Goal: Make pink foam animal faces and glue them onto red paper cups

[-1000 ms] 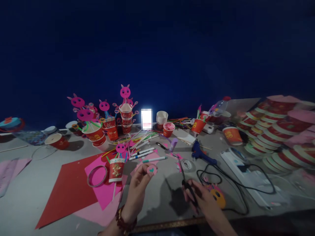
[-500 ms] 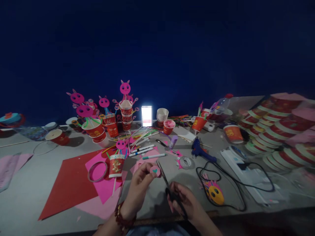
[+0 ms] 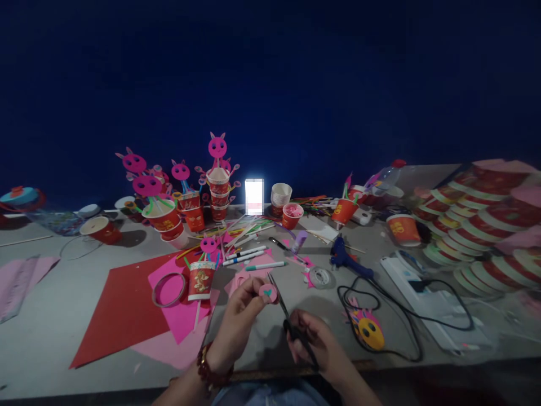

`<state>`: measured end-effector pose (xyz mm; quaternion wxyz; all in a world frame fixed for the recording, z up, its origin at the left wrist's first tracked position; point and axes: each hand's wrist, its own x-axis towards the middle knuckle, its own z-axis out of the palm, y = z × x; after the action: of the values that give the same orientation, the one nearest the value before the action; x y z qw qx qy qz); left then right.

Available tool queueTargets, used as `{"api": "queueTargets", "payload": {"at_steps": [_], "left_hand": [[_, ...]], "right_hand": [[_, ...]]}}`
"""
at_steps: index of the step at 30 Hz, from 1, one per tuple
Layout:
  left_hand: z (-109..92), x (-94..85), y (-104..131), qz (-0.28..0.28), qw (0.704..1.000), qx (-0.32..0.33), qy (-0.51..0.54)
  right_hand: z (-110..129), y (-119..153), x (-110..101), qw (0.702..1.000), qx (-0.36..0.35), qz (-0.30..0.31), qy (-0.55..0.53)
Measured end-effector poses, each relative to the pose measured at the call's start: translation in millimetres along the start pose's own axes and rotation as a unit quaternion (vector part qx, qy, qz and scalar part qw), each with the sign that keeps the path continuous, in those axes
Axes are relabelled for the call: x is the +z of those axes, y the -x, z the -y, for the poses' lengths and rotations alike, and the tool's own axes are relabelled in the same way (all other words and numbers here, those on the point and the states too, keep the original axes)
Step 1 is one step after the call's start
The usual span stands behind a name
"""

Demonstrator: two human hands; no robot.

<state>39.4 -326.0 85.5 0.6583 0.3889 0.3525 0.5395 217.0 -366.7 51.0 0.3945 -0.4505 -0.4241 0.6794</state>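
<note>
Between thumb and fingers, my left hand (image 3: 244, 307) pinches a small round pink paper disc (image 3: 267, 293) with a teal heart on it. My right hand (image 3: 311, 337) is wrapped round the black handles of the scissors (image 3: 284, 306). Their blades point up and to the left, along the disc's right edge. Whether the blades touch the paper is too small to tell. Behind my left hand lies pink paper (image 3: 242, 277), partly covered by it. A decorated red cup (image 3: 201, 280) stands left of my left hand.
Red card (image 3: 122, 316) and a tape roll (image 3: 169, 290) lie left. Markers (image 3: 265, 266) and a clear tape roll (image 3: 319, 277) lie beyond my hands. Right are a blue glue gun (image 3: 349, 259), black cable, a yellow-faced figure (image 3: 370, 332), a power strip (image 3: 435, 310) and stacked cups (image 3: 486, 225).
The view has shifted slightly, so most things appear a little further right. Both hands keep their holds, and the scissor blades now lie closer to the disc's edge.
</note>
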Motion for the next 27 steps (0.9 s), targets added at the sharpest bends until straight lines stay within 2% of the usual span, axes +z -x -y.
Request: {"api": "queueTargets", "payload": {"at_steps": [10,16,22,27], "left_hand": [[3.0,-0.6,0.9,0.009,1.0,0.002,-0.015],[3.6,-0.4,0.2,0.002,1.0,-0.003,-0.015],[2.3,-0.2,1.1,0.005,1.0,-0.008,-0.012],[0.8,-0.7,0.5,0.007,1.0,-0.018,-0.004]], "right_hand": [[-5.5,-4.9,-3.8,0.999,0.024,0.021,0.013],[0.4,-3.2,-5.0,0.999,0.022,0.027,0.029],[-2.8,-5.1,-4.2,0.999,0.025,0.013,0.023],[6.4,-2.9,-2.6,0.999,0.031,0.025,0.026]]}}
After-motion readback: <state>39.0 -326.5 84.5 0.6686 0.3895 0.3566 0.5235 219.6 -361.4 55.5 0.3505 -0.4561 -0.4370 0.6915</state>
